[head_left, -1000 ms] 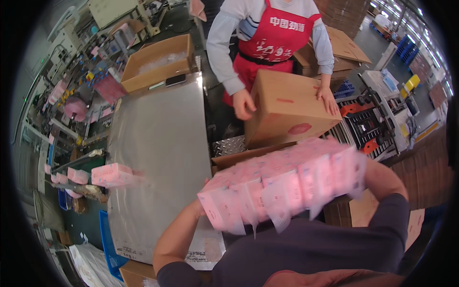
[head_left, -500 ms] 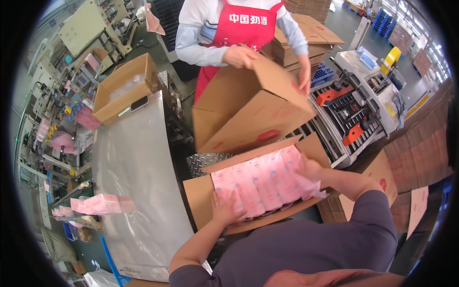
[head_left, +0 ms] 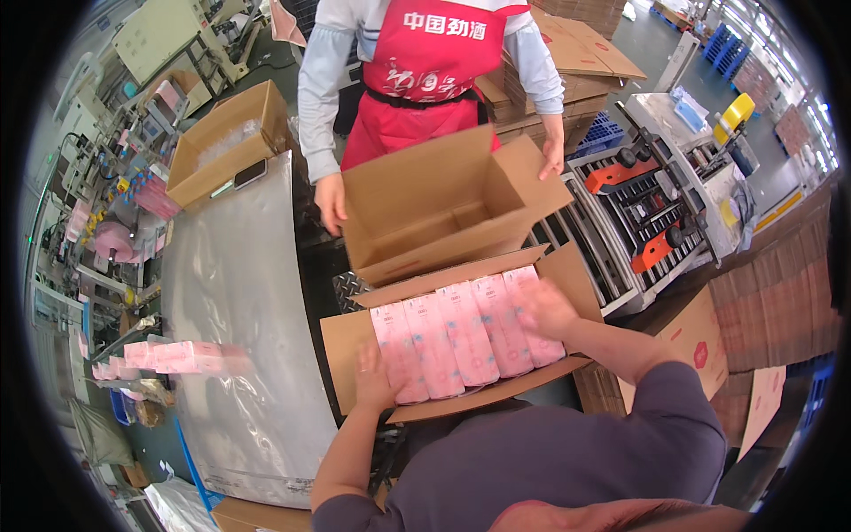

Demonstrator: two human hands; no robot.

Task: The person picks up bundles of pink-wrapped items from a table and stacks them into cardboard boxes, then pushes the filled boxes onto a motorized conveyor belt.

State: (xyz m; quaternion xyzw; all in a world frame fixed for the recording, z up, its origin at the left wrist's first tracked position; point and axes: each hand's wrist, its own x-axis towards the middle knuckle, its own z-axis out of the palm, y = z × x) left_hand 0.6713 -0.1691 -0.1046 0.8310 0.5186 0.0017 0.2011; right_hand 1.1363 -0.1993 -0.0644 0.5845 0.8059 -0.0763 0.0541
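Observation:
An open cardboard carton (head_left: 339, 355) in front of me holds a row of pink plastic-wrapped packs (head_left: 449, 341), which look like tissue packs. My left hand (head_left: 374, 379) lies with its fingers stretched along the left end of the row, touching the end pack. At the right end, my right hand (head_left: 547, 310) is spread over the packs, slightly blurred. Across from me a co-worker in a red apron (head_left: 425, 66) holds another open, empty carton (head_left: 434, 213) by its sides, just beyond mine.
To my left is a metal table (head_left: 235, 310) with pink packs (head_left: 188, 356) at its outer edge. A carton with clear plastic (head_left: 226, 146) and a phone (head_left: 250, 174) are at its far end. Right of my carton stand a roller machine (head_left: 634, 208) and stacked flat cardboard (head_left: 771, 284).
The co-worker's carton has turned from tilted to nearly upright and come down. My hands have shifted slightly left, and the packs now stand straighter, without the loose film seen at the right.

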